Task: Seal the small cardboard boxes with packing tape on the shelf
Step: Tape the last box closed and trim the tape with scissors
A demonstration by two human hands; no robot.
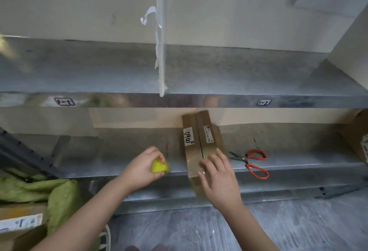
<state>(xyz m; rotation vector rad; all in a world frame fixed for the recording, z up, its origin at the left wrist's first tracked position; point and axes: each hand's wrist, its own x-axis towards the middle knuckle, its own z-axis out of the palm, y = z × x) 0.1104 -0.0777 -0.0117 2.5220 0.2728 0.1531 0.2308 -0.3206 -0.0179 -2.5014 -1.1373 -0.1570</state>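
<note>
On lower metal shelf (119,151), small cardboard box (201,147) lies lengthwise, near end overhanging front edge; right hand (219,179) flat on its near end, fingers straight, pressing; left hand (143,168) curled round yellow tape roll (159,167) beside box; orange-handled scissors (252,163) right of box.
</note>
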